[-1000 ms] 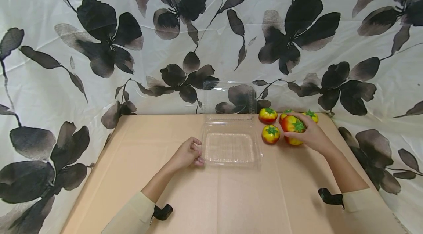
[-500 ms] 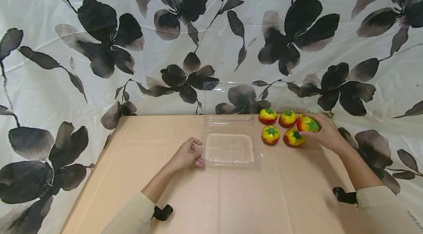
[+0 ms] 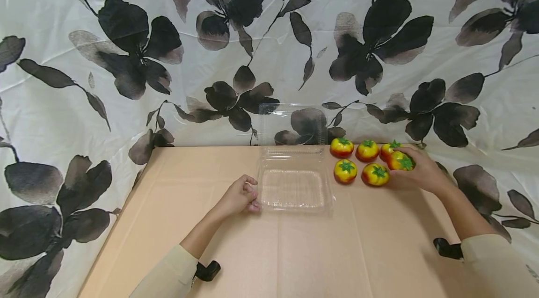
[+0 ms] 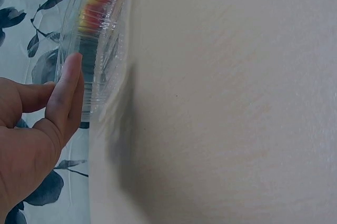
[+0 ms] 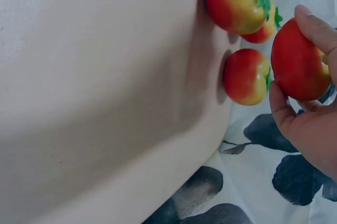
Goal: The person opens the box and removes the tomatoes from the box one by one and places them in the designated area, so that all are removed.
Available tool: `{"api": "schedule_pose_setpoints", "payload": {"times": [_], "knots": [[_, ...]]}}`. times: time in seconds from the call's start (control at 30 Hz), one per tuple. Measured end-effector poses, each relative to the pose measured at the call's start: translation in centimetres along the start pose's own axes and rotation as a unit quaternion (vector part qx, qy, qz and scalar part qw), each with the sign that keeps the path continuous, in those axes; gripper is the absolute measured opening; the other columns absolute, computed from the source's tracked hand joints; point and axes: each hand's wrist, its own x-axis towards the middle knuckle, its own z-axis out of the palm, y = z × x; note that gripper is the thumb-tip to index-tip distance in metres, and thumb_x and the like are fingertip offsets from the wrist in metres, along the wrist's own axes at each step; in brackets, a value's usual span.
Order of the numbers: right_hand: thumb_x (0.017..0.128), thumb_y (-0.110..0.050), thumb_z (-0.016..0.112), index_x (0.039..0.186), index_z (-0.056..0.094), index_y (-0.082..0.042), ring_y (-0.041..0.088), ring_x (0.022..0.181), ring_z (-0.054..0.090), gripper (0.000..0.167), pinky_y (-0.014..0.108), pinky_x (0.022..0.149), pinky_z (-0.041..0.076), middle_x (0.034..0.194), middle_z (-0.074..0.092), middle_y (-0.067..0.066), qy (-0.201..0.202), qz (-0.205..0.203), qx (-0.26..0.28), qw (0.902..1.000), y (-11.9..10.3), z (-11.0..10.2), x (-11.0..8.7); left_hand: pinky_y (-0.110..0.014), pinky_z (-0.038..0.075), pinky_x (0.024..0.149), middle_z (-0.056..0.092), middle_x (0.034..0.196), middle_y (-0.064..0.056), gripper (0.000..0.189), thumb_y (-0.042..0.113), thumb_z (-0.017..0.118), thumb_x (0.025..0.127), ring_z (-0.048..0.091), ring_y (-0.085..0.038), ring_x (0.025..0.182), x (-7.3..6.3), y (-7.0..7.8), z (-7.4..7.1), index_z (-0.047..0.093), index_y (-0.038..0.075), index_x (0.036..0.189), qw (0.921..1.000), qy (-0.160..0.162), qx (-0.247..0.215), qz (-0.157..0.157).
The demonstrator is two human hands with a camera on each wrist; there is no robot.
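In the head view my right hand (image 3: 423,171) grips a red and yellow tomato (image 3: 399,161) with a green star-shaped top. The right wrist view has this held tomato (image 5: 296,63) between thumb and fingers, raised off the table. Several similar tomatoes sit close by in two rows, among them a front one (image 3: 375,174) and a back one (image 3: 367,150). At the table's middle lies a clear plastic clamshell container (image 3: 294,207), its lid (image 3: 292,122) swung up at the back. My left hand (image 3: 237,195) pinches the container's left edge; the left wrist view puts thumb and fingers on its wall (image 4: 87,76).
A light tan table (image 3: 189,171) spreads beneath everything. Behind and beside it hangs a white cloth (image 3: 294,54) printed with dark flowers. The tomatoes stand between the container and the table's right edge. A black wrist camera (image 3: 207,271) juts from the left sleeve.
My right hand has carried its tomato to the right, from above the front tomato to beside the back right one. The left hand and the container stay put.
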Motion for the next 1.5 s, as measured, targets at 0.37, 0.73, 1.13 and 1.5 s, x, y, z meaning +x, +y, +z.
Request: {"api": "schedule_pose_setpoints", "payload": {"times": [0.37,0.73,1.13,1.5], "knots": [[0.092,-0.041,0.077,0.156,0.033,0.002,0.061,0.128,0.034,0.088,0.084,0.102,0.037,0.148,0.029,0.042,-0.031,0.054,-0.015,0.998,2.0,0.0,-0.4,-0.044,0.068,0.075,0.058,0.109,-0.029,0.038,-0.008,0.054,0.101,0.074,-0.024,0.075,0.0,0.0,0.0,0.043,-0.008,0.138,1.0,-0.001,-0.002,0.0],[0.091,-0.037,0.079,0.152,0.035,0.006,0.059,0.12,0.038,0.087,0.08,0.098,0.042,0.139,0.034,0.043,-0.036,0.066,-0.016,0.997,3.6,0.8,-0.3,-0.043,0.069,0.074,0.058,0.109,-0.031,0.037,-0.008,0.053,0.102,0.074,-0.024,0.073,0.0,0.1,0.1,0.043,-0.008,0.137,1.0,0.0,-0.007,0.001],[0.091,-0.034,0.079,0.146,0.032,0.012,0.056,0.115,0.041,0.086,0.076,0.104,0.042,0.131,0.042,0.042,-0.039,0.074,-0.022,0.9963,3.9,1.8,0.0,-0.044,0.068,0.074,0.057,0.108,-0.028,0.037,-0.01,0.053,0.101,0.073,-0.023,0.073,0.0,0.0,0.1,0.043,-0.009,0.136,0.9999,0.001,-0.013,0.0],[0.091,-0.037,0.079,0.147,0.025,0.014,0.058,0.12,0.041,0.093,0.078,0.11,0.037,0.136,0.037,0.043,-0.064,0.111,-0.01,0.9918,4.6,2.0,0.3,-0.045,0.068,0.074,0.057,0.11,-0.029,0.037,-0.01,0.052,0.101,0.073,-0.023,0.073,0.2,0.0,0.1,0.043,-0.009,0.136,0.9999,0.001,-0.017,-0.001]]}}
